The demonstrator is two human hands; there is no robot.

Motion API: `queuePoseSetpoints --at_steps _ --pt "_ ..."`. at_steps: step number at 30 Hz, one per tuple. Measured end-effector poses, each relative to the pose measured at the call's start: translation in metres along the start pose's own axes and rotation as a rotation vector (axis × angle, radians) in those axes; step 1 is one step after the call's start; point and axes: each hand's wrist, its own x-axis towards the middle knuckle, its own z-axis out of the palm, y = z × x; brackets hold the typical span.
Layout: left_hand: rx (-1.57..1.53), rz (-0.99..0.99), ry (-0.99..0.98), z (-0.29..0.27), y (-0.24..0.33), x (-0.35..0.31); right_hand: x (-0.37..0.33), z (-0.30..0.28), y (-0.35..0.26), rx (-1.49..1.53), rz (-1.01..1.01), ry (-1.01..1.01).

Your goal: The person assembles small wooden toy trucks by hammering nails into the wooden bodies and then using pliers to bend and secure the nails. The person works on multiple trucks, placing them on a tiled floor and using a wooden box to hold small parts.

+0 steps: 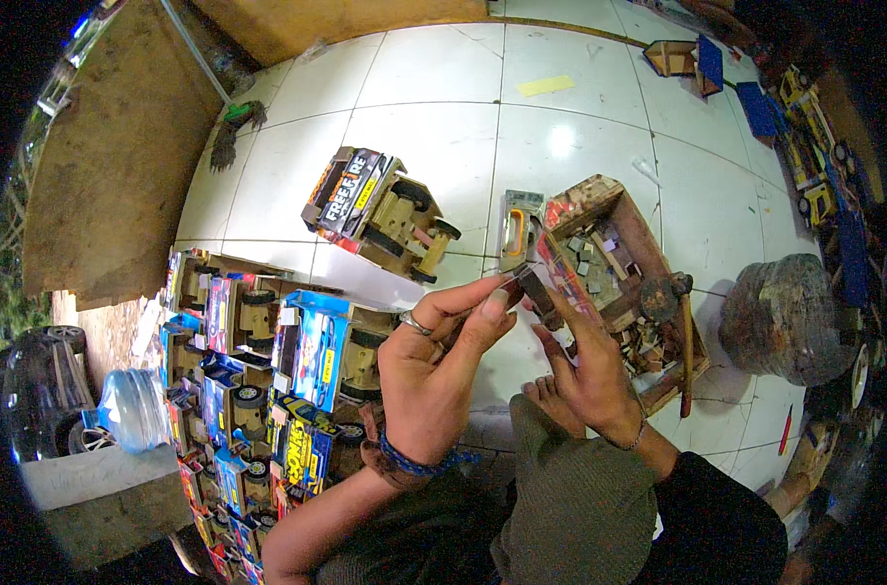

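My left hand [433, 366], with a ring and a blue cord bracelet, pinches something small and thin that I cannot make out. Close beside its fingertips, my right hand [594, 366] grips a small dark block [538, 296] between thumb and fingers. Just beyond both hands, a grey metal tool with a yellow-orange handle [518, 234] lies on the tiles. A worn wooden box [670, 255] of small scrap pieces stands by my right hand, with a hammer [686, 356] resting across its side. Farther off to the left, a wooden toy truck [370, 210] lies tipped with its wheels showing.
Rows of colourful toy trucks [312, 341] crowd the left side. A round wooden block [780, 317] and a red screwdriver [787, 429] are at the right. Behind lie a yellow strip [545, 86] and blue-panelled toy parts [709, 66]. A large plastic water bottle [136, 409] stands far left.
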Motion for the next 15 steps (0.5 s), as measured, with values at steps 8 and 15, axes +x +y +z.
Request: queuePoseSetpoints --at_steps 8,15 --pt "-0.003 -0.016 -0.006 -0.0001 -0.0023 0.0015 0.0006 -0.0016 -0.0021 0.064 0.033 -0.012" --pt "-0.023 -0.015 -0.002 0.0009 -0.0023 0.0007 0.0012 -0.0006 -0.0051 0.059 0.052 -0.011"
